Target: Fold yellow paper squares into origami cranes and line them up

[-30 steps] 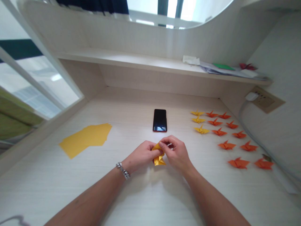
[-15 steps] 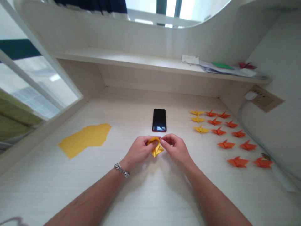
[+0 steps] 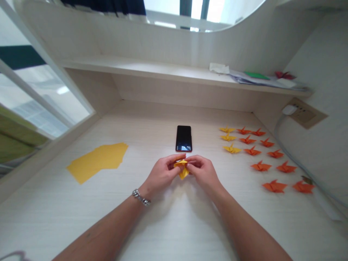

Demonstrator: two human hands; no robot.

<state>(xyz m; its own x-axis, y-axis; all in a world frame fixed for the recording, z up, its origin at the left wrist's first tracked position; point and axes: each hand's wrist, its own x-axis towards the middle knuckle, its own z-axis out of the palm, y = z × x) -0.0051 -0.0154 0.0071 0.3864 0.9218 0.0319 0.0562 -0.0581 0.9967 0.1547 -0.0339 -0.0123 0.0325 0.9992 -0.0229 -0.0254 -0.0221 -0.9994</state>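
A partly folded piece of yellow origami paper [image 3: 184,173] is held just above the desk between both hands. My left hand [image 3: 165,169] pinches its left side, the thumb lying across the front. On the opposite side, my right hand [image 3: 202,169] grips the paper between thumb and fingers. Fingers cover much of it, so its exact folds are partly hidden. Right behind the hands lies a black phone [image 3: 183,138], face up. Yellow paper cranes [image 3: 231,149] and orange paper cranes [image 3: 261,166] stand in rows to the right.
Yellow paper sheets [image 3: 98,161] lie fanned out at the left. A shelf [image 3: 152,69] runs across the back, bearing papers [image 3: 261,80] at its right. A white cable [image 3: 289,154] drops from the wall socket [image 3: 307,113] along the desk's right edge.
My right hand has closed in on the yellow paper and now grips its right side. The paper has turned slightly and its curved upper flap looks flatter. The cranes and phone stay put.
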